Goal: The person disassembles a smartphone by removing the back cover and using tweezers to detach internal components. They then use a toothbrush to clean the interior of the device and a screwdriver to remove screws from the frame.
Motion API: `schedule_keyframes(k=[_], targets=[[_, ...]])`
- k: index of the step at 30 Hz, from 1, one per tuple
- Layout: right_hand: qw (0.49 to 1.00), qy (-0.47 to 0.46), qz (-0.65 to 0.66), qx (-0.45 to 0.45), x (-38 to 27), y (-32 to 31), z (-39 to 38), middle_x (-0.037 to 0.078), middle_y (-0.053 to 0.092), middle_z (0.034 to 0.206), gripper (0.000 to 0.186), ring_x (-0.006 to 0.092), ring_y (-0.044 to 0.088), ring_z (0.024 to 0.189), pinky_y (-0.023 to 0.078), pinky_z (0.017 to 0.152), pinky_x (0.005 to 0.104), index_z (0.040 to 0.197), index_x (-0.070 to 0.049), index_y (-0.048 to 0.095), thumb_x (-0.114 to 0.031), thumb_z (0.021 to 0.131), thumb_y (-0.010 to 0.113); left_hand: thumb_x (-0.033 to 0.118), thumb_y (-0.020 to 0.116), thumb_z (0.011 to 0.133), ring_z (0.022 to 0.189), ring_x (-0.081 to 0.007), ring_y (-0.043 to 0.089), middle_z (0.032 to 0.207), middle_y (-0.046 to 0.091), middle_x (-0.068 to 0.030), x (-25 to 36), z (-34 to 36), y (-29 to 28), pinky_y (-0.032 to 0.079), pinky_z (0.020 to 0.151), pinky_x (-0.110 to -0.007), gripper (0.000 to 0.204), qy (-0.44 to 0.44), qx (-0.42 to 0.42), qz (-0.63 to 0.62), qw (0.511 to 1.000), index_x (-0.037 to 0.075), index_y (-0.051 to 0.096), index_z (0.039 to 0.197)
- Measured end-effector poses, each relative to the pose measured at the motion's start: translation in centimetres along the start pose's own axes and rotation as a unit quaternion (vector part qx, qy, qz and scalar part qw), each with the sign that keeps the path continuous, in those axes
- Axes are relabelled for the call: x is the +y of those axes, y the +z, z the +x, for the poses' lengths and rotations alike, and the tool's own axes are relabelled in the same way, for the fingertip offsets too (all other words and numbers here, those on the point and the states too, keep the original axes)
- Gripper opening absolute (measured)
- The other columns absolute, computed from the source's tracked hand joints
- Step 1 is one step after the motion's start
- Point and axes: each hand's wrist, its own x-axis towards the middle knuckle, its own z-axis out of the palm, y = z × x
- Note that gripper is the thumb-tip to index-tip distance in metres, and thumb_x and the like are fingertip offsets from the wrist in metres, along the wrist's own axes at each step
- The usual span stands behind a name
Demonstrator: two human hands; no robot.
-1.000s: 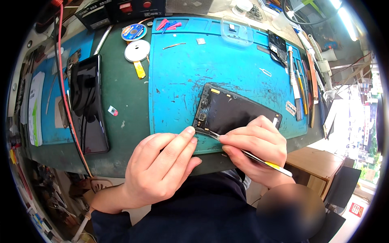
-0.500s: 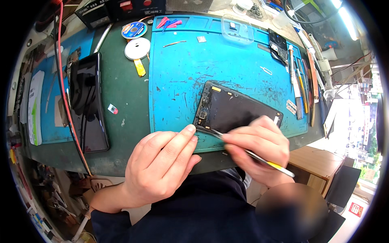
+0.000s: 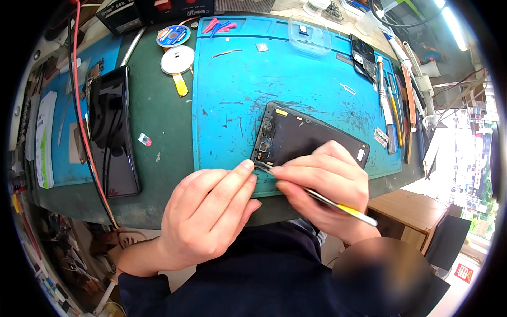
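1. Two bare hands were busy at one opened phone [image 3: 296, 135], which lay askew on the blue mat [image 3: 227, 105] with its dark inner face up and a small square part [image 3: 263, 147] showing at its left end.

2. As best could be judged, the step in hand was close work on the phone's near edge, beside its near left corner. Whether it was prying, scraping or placing could not be told; the spot was too small.

3. The right hand [image 3: 327, 190] pinched a slim tool [image 3: 346, 210], white and yellow toward its end, between thumb and fingers. Its metal tip slanted left toward that corner. The curled fingers hid some of the phone's near edge; whether they pressed on it could not be told.

4. On the left hand [image 3: 206, 214] the fingers were stretched out and held together, the thumb lower. Its foremost fingertip appeared to touch the corner. Whether anything tiny sat beneath it could not be told.

5. The next move seemed to call for a steady corner under that fingertip and short, light guidance of the tool; a slip might have scratched the dark panel.

6. The phone lay just beyond both hands, to the right of the left fingertips and partly under the right hand.
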Motion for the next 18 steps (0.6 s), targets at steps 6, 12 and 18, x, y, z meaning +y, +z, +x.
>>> schedule_keyframes(k=[6,12,18], targets=[[0.999,0.022,-0.022,-0.017,0.1,-2.0,-1.8,0.006,0.079,0.095,0.03,0.0209,0.068,0.076,0.051,0.07,0.0329,0.105,-0.006,0.081,0.0,0.077,0.089,0.006,0.08,0.085,0.097,-0.0302,0.069,0.125,0.075,-0.0176,0.2,0.0,-0.1,0.057,0.082,-0.041,0.03,-0.004,-0.004,-0.003,1.0,-0.008,0.077,0.111],[1.0,-0.004,-0.001,-0.008,0.5,-0.4,-0.6,0.005,0.079,0.095,0.031,0.0211,0.067,0.075,0.052,0.07,0.0335,0.106,-0.006,0.081,-0.003,0.076,0.09,0.005,0.084,0.079,0.097,-0.026,0.069,0.122,0.075,-0.0145,0.1,-0.1,0.0,0.058,0.082,-0.038,0.033,-0.028,0.013,0.013,0.999,-0.007,0.077,0.109],[1.0,-0.017,0.007,0.005,0.3,0.7,0.4,0.005,0.079,0.096,0.029,0.0207,0.066,0.076,0.052,0.069,0.0316,0.104,-0.006,0.082,-0.002,0.076,0.089,0.003,0.084,0.078,0.097,-0.0261,0.068,0.123,0.075,-0.0154,0.0,0.1,-0.1,0.057,0.081,-0.038,0.034,-0.033,0.005,-0.001,0.999,-0.006,0.076,0.11]])
